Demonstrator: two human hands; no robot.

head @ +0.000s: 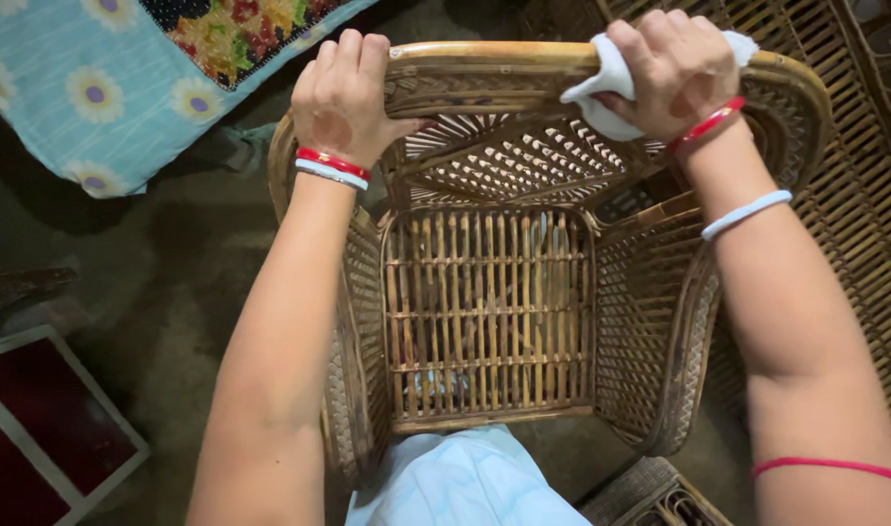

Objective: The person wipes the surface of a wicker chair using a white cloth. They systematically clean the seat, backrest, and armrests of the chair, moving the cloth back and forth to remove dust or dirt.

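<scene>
A brown woven cane chair (484, 302) fills the middle of the head view, seen from above with its backrest rail at the top. My left hand (343, 93) grips the left end of that top rail. My right hand (674, 68) is closed on a white cloth (601, 88) and presses it onto the right end of the rail. Both wrists carry red and white bangles. The slatted seat lies below my hands, between the two woven armrests.
A light blue flowered sheet (85, 88) with a colourful patch lies at the upper left. More cane furniture (854, 175) stands close on the right. A dark red panel with a white frame (46, 429) rests on the floor at the lower left. Pale blue clothing (465, 482) shows at the bottom.
</scene>
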